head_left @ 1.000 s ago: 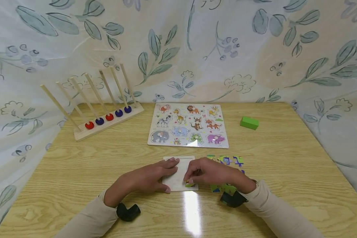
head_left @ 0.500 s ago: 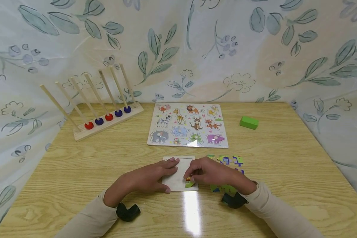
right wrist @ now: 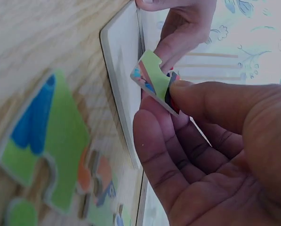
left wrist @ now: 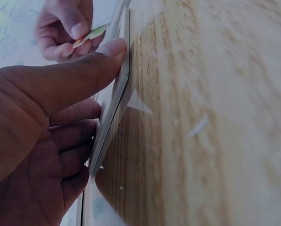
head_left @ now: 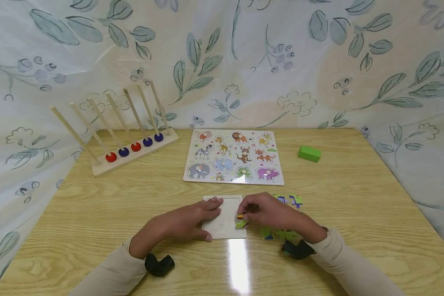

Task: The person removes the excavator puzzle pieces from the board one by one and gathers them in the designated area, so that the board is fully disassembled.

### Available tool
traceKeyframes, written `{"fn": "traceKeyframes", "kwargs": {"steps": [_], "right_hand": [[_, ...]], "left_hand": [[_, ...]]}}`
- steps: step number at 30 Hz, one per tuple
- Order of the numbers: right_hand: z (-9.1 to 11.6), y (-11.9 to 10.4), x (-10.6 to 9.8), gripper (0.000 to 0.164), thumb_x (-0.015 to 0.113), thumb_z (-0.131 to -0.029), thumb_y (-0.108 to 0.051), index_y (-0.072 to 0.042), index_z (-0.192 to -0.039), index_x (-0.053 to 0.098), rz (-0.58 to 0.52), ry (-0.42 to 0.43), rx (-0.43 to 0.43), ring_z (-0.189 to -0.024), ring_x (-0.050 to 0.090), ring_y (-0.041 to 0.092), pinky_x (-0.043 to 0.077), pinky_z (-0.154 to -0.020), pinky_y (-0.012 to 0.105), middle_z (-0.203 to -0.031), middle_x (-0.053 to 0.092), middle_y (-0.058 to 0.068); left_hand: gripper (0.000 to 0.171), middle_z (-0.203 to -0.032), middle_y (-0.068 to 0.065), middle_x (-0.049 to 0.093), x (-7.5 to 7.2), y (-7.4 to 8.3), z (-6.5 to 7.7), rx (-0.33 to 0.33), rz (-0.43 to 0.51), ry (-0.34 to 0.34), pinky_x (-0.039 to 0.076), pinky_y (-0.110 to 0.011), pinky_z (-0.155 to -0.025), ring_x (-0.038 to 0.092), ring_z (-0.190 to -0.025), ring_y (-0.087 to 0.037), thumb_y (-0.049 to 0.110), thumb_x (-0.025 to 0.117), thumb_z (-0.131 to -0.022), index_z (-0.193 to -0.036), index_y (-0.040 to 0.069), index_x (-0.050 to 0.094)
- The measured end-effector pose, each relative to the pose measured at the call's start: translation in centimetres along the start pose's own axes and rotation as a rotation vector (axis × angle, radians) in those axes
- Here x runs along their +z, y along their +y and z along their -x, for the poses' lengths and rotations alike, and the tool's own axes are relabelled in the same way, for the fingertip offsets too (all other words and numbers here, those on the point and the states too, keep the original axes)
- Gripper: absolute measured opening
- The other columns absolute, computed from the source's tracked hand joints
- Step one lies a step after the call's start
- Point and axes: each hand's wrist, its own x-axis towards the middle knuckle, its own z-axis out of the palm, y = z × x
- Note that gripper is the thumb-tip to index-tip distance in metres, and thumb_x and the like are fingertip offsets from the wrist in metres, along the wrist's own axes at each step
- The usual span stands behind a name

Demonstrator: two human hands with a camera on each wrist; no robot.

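A small pale wooden puzzle tray (head_left: 223, 224) with a raised border lies at the front middle of the table. On its left side rests my left hand (head_left: 183, 218), fingers stretched over the surface and thumb (left wrist: 113, 49) at the near edge. Thumb and fingers of my right hand (head_left: 271, 211) pinch a jigsaw piece (right wrist: 152, 77), green with red, blue and dark patches, tilted over the tray's right part. Several loose jigsaw pieces (head_left: 281, 234) lie right of the tray, partly hidden under the right hand and forearm; one green and blue piece (right wrist: 60, 146) shows large in the right wrist view.
Behind the tray lies an animal peg puzzle board (head_left: 233, 156). A wooden rack (head_left: 133, 155) with upright rods and red and blue beads stands at the back left. A green block (head_left: 309, 153) sits at the back right. A floral cloth (head_left: 229, 61) hangs behind the table.
My right hand has lifted the jigsaw piece from the tray's lower right corner and moved slightly up and right, tilting it. My left hand has stayed in place.
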Motion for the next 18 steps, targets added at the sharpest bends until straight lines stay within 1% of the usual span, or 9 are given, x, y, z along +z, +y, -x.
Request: {"fn": "traceKeyframes", "kwargs": {"steps": [3,6,11,18], "right_hand": [[0.3,0.0,-0.3,0.014,0.063,-0.093,0.0,-0.011,-0.098,0.069,-0.017,0.01,0.017,-0.082,0.059,0.012,0.052,-0.072,0.027,-0.092,0.066,-0.005],[0.4,0.0,-0.6,0.015,0.062,-0.093,0.001,-0.008,-0.101,0.071,-0.026,0.015,0.003,-0.085,0.061,0.013,0.053,-0.073,0.027,-0.096,0.067,-0.003],[0.8,0.0,-0.9,0.016,0.064,-0.092,0.001,-0.003,-0.106,0.072,0.0,0.026,-0.009,-0.09,0.064,0.012,0.054,-0.077,0.028,-0.1,0.069,-0.001],[1.6,0.4,-1.3,0.015,0.064,-0.092,-0.001,-0.004,-0.105,0.072,0.009,0.037,-0.01,-0.087,0.064,0.013,0.054,-0.074,0.027,-0.1,0.069,0.0]], "left_hand": [[0.072,-0.16,-0.004,0.019,0.0,0.0,0.0,0.002,0.0,0.001,0.024,-0.039,-0.114,0.014,-0.146,-0.021,0.031,0.072,-0.089,-0.147,0.003,0.041],[0.072,-0.16,-0.005,0.019,0.0,0.0,0.1,0.003,0.004,0.004,0.024,-0.039,-0.114,0.014,-0.146,-0.022,0.03,0.072,-0.089,-0.147,0.003,0.041],[0.072,-0.16,-0.005,0.019,0.1,-0.1,0.1,0.0,0.008,0.006,0.024,-0.04,-0.114,0.015,-0.146,-0.022,0.031,0.072,-0.089,-0.148,0.003,0.04],[0.073,-0.16,-0.004,0.019,0.2,-0.1,0.1,-0.006,0.009,0.006,0.025,-0.04,-0.114,0.015,-0.146,-0.022,0.031,0.072,-0.089,-0.148,0.004,0.04]]}}
